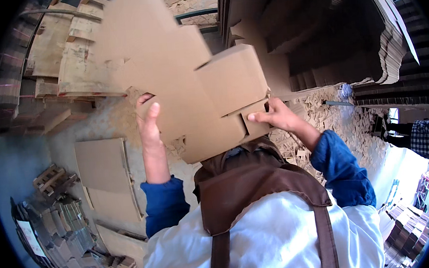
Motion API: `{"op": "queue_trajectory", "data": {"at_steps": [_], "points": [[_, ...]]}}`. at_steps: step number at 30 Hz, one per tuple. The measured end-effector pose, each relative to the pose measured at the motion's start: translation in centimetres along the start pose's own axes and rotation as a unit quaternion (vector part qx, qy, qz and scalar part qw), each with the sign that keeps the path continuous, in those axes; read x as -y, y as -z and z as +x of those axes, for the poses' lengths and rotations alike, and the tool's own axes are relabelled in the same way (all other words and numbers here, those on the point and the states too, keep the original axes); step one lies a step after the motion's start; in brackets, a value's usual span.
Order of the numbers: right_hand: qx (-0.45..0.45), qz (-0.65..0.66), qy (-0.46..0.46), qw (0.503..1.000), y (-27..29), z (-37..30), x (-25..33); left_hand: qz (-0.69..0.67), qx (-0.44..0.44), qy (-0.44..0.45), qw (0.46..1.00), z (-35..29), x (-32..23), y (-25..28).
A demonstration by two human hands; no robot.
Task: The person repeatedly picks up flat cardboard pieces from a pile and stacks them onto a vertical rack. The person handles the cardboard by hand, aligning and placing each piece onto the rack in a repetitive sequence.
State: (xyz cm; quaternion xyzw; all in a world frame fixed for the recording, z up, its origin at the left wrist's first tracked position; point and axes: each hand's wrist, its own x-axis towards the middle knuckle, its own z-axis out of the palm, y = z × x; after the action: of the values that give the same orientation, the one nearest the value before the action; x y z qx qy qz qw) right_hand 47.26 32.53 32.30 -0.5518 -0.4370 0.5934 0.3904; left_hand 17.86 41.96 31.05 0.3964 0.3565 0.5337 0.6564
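Observation:
A large brown cardboard box blank (170, 82), cut with slots and flaps, is held up in front of my chest, tilted. At its left edge my left hand (149, 120) is closed on it, thumb raised on the near face and some fingers hidden behind. My right hand (276, 116) grips the right edge by a small flap, its thumb pressed on top and its other fingers mostly out of sight under the board. Whether this is one sheet or several layered together I cannot tell. The blank's near edge reaches the brown apron (259, 186) I wear.
Tall stacks of cardboard (389, 44) rise at the far right. Wooden pallets (70, 59) stand at the far left. Cardboard scraps (334, 124) litter the floor. Flat boards (104, 178) lie at left, near bundled cardboard (62, 221). Another person in checks (424, 137) is at the right.

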Motion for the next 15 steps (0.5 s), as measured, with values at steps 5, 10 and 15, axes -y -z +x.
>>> {"op": "queue_trajectory", "data": {"at_steps": [5,10,15], "points": [[0.067,-0.39,0.079,0.915,3.0,0.7,4.7,-0.178,0.008,0.164,0.97,1.7,5.5,4.9],[-0.071,-0.64,0.054,0.763,13.7,-3.9,-0.6,-0.183,0.013,0.167,0.969,2.8,6.7,6.6],[0.194,-0.733,-0.348,0.552,24.9,-16.4,-13.1,-0.096,-0.082,0.165,0.978,2.5,6.9,12.1]]}}
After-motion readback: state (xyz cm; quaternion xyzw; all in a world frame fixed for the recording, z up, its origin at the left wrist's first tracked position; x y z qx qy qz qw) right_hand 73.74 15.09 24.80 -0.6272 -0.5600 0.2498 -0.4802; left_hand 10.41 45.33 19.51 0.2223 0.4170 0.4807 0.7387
